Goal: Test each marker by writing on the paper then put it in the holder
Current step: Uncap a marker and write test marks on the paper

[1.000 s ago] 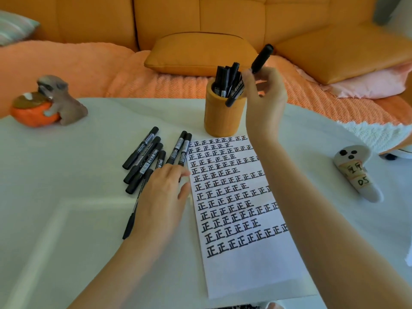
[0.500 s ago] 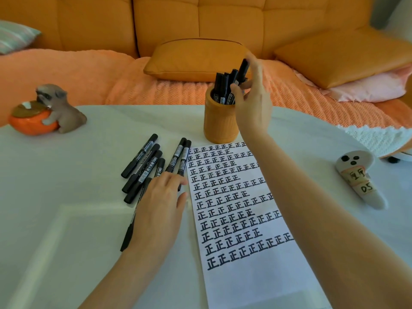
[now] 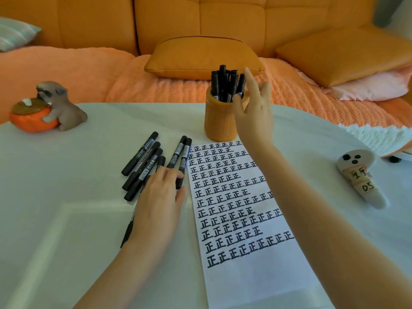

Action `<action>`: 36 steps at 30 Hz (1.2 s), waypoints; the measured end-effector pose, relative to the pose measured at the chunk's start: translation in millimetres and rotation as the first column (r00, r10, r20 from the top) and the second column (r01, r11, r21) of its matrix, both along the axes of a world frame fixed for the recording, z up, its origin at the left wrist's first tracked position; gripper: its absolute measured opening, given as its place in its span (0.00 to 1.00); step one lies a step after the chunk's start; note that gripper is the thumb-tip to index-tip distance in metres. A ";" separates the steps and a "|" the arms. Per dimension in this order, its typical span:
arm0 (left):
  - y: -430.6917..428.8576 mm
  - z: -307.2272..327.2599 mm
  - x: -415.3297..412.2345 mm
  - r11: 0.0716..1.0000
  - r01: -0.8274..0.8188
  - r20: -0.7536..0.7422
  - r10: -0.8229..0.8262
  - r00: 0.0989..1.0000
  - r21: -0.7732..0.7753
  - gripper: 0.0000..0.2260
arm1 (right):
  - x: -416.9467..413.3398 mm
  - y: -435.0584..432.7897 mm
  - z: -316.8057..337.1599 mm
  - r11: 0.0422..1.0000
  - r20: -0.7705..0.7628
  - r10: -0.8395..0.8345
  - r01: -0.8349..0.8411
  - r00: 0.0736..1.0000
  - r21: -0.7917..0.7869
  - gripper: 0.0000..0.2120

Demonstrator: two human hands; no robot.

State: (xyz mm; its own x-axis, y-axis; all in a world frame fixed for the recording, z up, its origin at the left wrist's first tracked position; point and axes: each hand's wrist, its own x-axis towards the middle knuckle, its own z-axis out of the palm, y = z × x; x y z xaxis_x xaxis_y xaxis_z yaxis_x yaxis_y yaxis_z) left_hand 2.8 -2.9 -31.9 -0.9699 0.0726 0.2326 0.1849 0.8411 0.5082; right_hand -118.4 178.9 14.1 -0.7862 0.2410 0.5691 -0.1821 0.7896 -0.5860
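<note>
Currently, markers (image 3: 142, 159) angled upper-right lie beneath the flat left hand (image 3: 159, 204); the empty, spread right hand (image 3: 254, 112) hovers beside the holder (image 3: 217, 123).

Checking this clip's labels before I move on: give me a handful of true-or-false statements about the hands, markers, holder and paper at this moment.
1. The holder stands upright with black markers in it. True.
2. The right hand is writing on the paper. False: it is up at the holder's rim, fingers spread, gripping nothing.
3. The left hand rests on the loose markers left of the paper. True.
4. The paper is blank. False: rows of black characters cover most of it.
5. The dog figurine sits right of the paper. False: it is at the far left of the table.
</note>
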 end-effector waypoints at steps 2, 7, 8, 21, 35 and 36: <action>1.3 0.2 -2.0 1.000 -0.007 -0.006 0.007 1.000 -0.005 0.12 | 23.2 -2.6 -3.2 0.997 -0.001 0.055 -0.055 0.999 -0.056 0.19; 5.1 -2.2 -6.4 0.999 -0.040 0.012 0.041 0.999 -0.020 0.15 | 92.6 -4.3 -14.7 0.975 0.076 0.178 -0.165 0.981 -0.149 0.12; 6.6 -2.4 -6.8 0.998 -0.053 0.020 0.054 0.998 -0.025 0.15 | 104.8 -3.7 -16.1 0.970 0.108 0.191 -0.171 0.976 -0.171 0.12; 7.8 6.1 -4.4 0.982 -0.184 0.014 0.184 0.983 -0.047 0.13 | 159.2 10.1 -26.9 0.926 0.319 0.269 -0.153 0.909 -0.345 0.10; 21.4 14.3 20.3 0.975 0.197 0.053 -0.203 0.978 0.104 0.08 | 140.2 -1.8 -31.1 0.354 0.303 0.582 0.100 0.755 -0.930 0.19; 21.9 14.4 22.6 0.969 0.220 0.057 -0.228 0.972 0.111 0.08 | 139.9 -1.1 -30.7 0.361 0.296 0.572 0.089 0.765 -0.928 0.17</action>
State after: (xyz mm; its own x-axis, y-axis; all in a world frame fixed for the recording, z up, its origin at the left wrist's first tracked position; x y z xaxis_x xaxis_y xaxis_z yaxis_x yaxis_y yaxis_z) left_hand 25.4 19.0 -17.6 -0.9455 0.2691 0.1832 0.3241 0.7249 0.6079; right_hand 21.4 177.8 -16.6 -0.9429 0.0568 -0.3282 0.3047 -0.2508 -0.9188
